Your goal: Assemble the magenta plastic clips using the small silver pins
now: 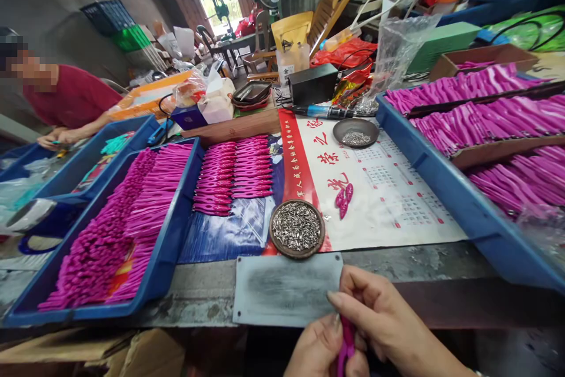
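Low in the view, just in front of the table edge, my left hand [320, 344] and my right hand [375, 312] are closed together on one slim magenta handle-shaped piece [347, 339]. Its upper end is pinched between the fingertips and partly hidden by them. A grey metal plate [286, 292] lies on the table edge beside my hands. Beyond it stands a round bowl of small silver metal pins [296, 229]. A few short magenta pieces [343, 199] lie on the calendar sheet [397, 189].
A blue tray [176, 218] of magenta pieces is at the left, another blue tray [441, 174] at the right. Stacked magenta pieces [233, 174] form two rows. Behind lie a small dark dish [342, 127] and a blue-black tool [324, 112]. A person [66, 100] sits far left.
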Available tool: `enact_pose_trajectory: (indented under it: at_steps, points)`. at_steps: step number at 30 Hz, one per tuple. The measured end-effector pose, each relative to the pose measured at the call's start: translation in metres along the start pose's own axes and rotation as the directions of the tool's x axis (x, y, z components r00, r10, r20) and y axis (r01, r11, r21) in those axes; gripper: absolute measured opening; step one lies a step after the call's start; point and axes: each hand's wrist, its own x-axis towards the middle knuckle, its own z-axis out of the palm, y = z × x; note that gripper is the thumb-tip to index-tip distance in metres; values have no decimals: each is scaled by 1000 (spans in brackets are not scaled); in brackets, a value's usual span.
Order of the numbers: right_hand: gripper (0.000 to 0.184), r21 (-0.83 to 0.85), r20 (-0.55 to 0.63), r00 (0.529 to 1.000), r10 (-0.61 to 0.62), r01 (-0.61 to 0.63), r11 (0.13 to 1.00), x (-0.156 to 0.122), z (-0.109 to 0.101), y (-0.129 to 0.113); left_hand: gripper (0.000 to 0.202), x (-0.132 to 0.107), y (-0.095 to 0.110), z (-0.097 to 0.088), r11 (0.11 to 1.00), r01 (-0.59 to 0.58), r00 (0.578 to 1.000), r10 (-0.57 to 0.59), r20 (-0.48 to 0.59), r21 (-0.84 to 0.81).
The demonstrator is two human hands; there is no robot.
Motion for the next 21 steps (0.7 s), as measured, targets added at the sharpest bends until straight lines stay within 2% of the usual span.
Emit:
enact_pose_trajectory:
  at_steps: [2,4,9,16,21]
  points:
    - [56,-43,-1,999,-41,41,998,-4,2,2,42,0,-4,0,1000,-12,1000,12,2,-6]
    - [55,-54,8,999,-34,34,998,-5,3,0,42,0,-5,1,998,-39,999,40,20,-49]
    - [55,35,11,998,59,-59,998,0,5,-4,36,3,-1,8,978,-41,995,57,76,-204]
    - [53,102,-18,999,27,-25,994,7,16,-9,31,-3,2,9,929,-54,995,83,62,-366]
    - [49,107,113,993,37,-49,993,17,20,-16,31,-5,6,4,943,-99,982,145,122,-318]
